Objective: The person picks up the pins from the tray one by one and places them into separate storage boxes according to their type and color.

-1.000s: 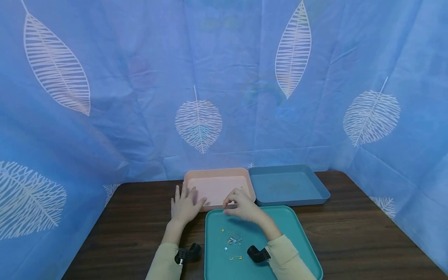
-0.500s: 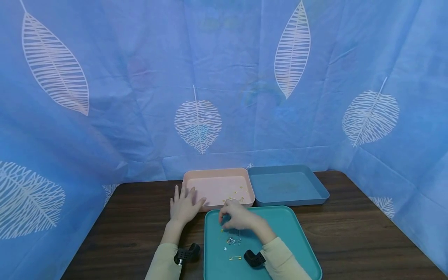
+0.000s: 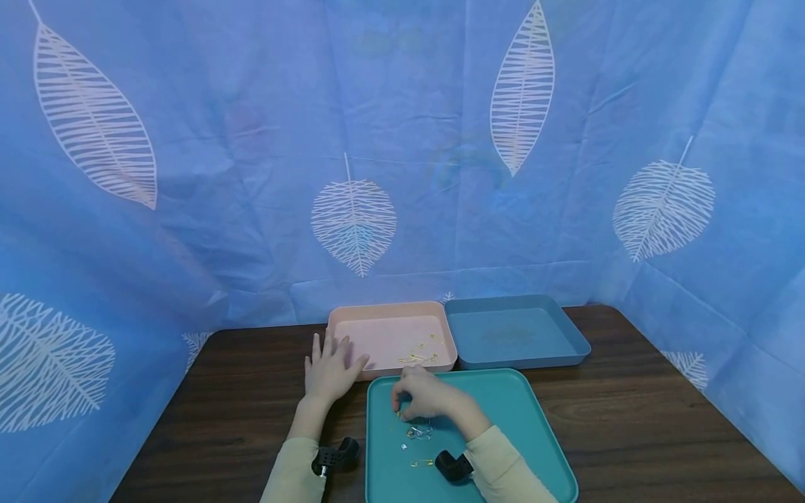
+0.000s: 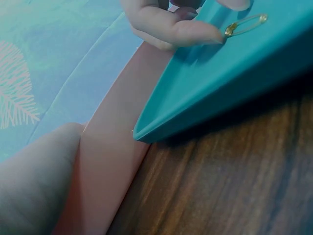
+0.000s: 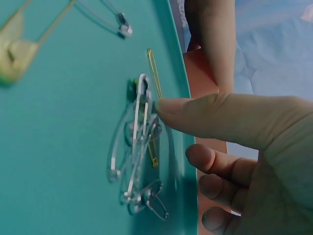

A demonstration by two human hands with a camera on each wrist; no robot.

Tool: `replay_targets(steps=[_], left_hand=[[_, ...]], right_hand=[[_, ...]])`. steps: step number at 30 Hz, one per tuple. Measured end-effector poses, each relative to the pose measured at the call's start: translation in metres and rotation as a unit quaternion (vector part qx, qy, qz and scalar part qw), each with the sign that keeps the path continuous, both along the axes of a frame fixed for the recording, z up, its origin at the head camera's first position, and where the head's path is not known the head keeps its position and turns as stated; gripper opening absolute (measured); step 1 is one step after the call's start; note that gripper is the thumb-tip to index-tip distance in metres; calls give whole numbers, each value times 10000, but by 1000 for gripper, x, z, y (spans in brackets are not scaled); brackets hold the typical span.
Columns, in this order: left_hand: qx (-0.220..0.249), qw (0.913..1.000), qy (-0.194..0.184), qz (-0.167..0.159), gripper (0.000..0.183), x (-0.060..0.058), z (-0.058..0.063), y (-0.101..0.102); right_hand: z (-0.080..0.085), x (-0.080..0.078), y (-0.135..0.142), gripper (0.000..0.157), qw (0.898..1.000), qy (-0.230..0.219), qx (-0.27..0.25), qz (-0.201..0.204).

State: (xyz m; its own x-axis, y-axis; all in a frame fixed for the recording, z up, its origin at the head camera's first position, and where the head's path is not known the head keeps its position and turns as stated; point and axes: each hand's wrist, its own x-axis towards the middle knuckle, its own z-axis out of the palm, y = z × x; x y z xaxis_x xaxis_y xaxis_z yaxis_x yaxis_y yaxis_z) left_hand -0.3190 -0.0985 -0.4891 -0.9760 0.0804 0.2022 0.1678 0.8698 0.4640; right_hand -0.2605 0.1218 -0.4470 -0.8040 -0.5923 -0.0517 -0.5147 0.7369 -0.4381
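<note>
My left hand [image 3: 330, 370] lies with spread fingers at the left end of the pink tray [image 3: 358, 332]; its thumb [image 4: 39, 181] is beside that tray's wall in the left wrist view. Over the teal tray [image 3: 490, 447], my right hand [image 3: 430, 398] reaches down with bent fingers. One fingertip meets the end of a gold safety pin [image 4: 247, 24], with a gap to the other finger. In the right wrist view, the right thumb [image 5: 205, 115] is beside a gold safety pin [image 5: 153, 73] and a heap of silver safety pins [image 5: 139, 142].
Several gold pins [image 3: 418, 358] lie in the pink tray. A blue tray [image 3: 516, 332] stands to its right. Another gold safety pin [image 3: 421, 463] lies nearer the front of the teal tray. The dark wooden table [image 3: 220, 419] is backed by a blue leaf-patterned cloth [image 3: 251, 175].
My right hand has drawn back from the pink tray's front rim to the teal tray and lowered towards a gold safety pin. The left hand has stayed in place.
</note>
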Motion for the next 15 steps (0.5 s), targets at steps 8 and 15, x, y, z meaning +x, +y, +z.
replay_targets(steps=[8,15], left_hand=[[35,10000,-13,-32,74,0,2,0],[-21,10000,50,-15,73,1,0,0]], right_hand=[[2,3,-4,16,9999,89,90,-63],[0,4,-4,19,9996,202,161,114]])
